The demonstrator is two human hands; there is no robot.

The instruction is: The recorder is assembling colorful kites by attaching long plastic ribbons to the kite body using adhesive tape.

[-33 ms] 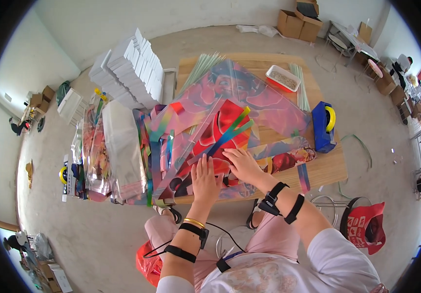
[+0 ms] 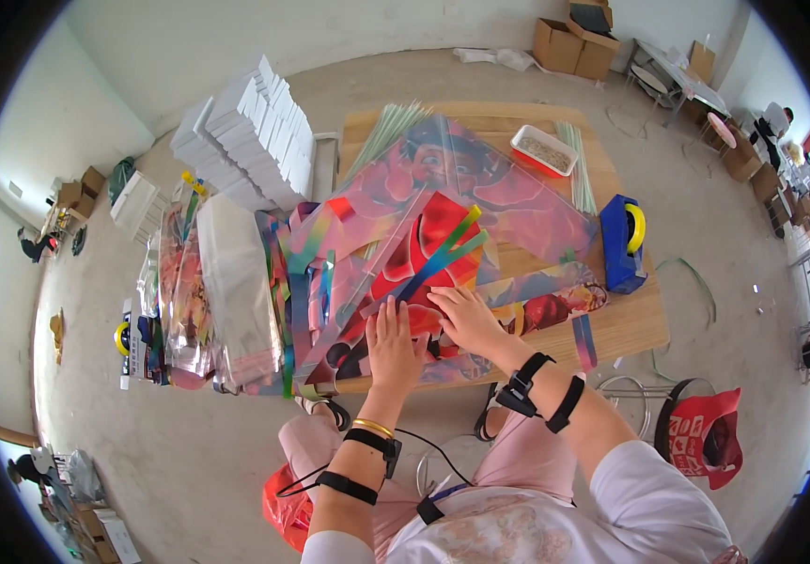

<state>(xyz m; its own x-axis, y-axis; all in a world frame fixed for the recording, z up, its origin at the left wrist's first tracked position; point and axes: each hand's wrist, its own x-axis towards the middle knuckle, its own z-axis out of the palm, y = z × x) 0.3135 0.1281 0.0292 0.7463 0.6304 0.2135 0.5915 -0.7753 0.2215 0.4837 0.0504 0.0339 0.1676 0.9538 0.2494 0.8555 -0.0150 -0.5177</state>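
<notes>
While your left hand (image 2: 394, 351) lies flat, fingers extended, on the red printed sheet (image 2: 431, 222), your right hand (image 2: 468, 321) rests just right, fingers loosely bent; can't tell whether it pinches anything. Multicoloured ribbons (image 2: 427, 272) cross beyond both; blue tape dispenser (image 2: 618, 249) farther right.

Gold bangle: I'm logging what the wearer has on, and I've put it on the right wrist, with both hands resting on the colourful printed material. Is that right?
Not quite: the head view shows the gold bangle on the left wrist, not the right. The left hand and right hand do both rest on the colourful printed material.
</notes>
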